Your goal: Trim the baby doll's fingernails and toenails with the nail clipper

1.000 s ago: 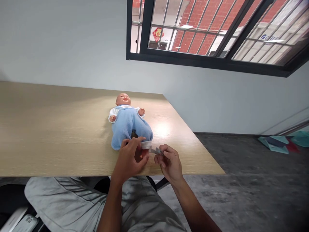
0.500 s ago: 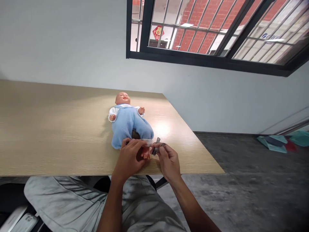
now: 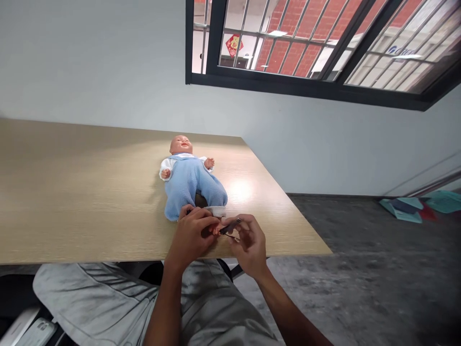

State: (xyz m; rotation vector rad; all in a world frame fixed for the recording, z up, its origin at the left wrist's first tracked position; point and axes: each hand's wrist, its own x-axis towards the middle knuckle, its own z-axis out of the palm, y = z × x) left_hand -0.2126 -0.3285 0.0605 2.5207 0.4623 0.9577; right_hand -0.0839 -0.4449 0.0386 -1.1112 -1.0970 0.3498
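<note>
A baby doll (image 3: 189, 180) in a light blue outfit with white sleeves lies on its back, head toward the wall. Its bare foot (image 3: 215, 229) pokes out below a white cuff (image 3: 216, 211) near the table's front edge. My left hand (image 3: 192, 235) is closed round that foot from the left side, partly hiding it. Between the fingers of my right hand (image 3: 251, 246) is a small metal nail clipper (image 3: 231, 226), its lever raised and its tip at the doll's toes. Whether the jaws touch a toe is too small to tell.
The doll lies on a pale wooden table (image 3: 90, 192) whose right edge slants toward me. Behind it rises a white wall with a barred window (image 3: 288, 89). Teal and red items (image 3: 403, 209) lie on the dark floor at right. My legs (image 3: 97, 298) are under the table's front edge.
My right hand has turned the nail clipper from nearly upright to slanting and brought its tip to the doll's toes. My left hand stays at the foot.
</note>
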